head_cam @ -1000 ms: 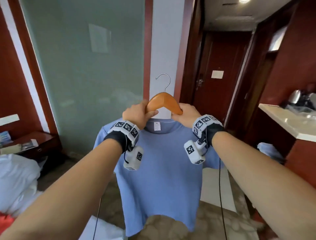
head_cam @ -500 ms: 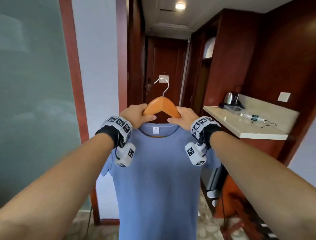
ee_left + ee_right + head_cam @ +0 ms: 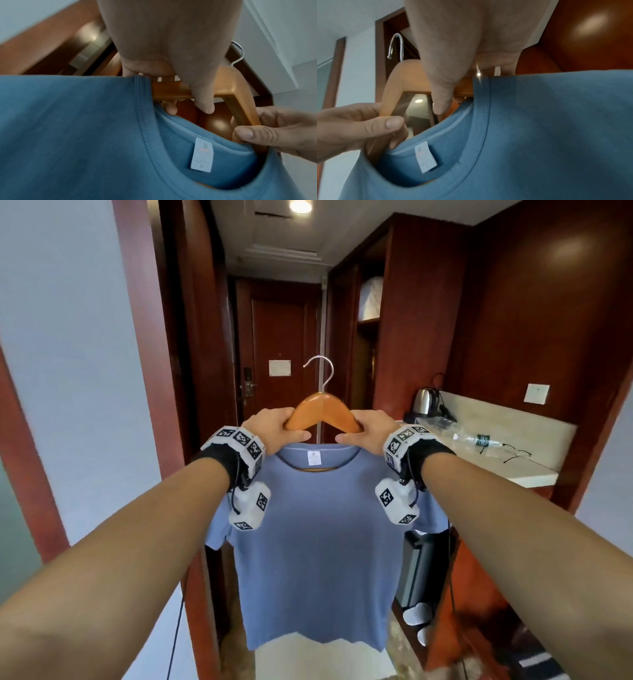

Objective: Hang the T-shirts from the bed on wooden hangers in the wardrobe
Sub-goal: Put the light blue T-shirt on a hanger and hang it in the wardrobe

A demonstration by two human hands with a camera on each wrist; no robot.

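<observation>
Dark red-brown wood panelling lines a narrow hallway that ends in a far door, with an open wardrobe recess (image 3: 368, 313) on the far right and a pale stone tabletop (image 3: 486, 457) on the near right carrying a steel kettle (image 3: 425, 401), a clear plastic bottle (image 3: 478, 439) and a pair of glasses (image 3: 517, 454). Held up at the middle of the view is a blue short-sleeved cotton T-shirt (image 3: 315, 542) draped on an orange-brown wooden hanger with a silver wire hook (image 3: 322, 414). The left hand (image 3: 274, 430) grips the hanger's left shoulder and the right hand (image 3: 368, 430) grips its right shoulder, each with thumb under and fingers curled over the wood just outside the collar. The hanger's long axis runs left to right across the body, and the hook stands upright above it, its open end towards the left. The wardrobe recess lies ahead and to the right of both grips, so the right hand is the nearer one; I judge the coming move to be a carry forward and right, then a lift of the hook onto a rail that is not visible from here. A white neck label (image 3: 202, 155) inside the collar shows a faint red line, small print too blurred to read, and a letter M at the bottom. The bottle's dark label is unreadable.
</observation>
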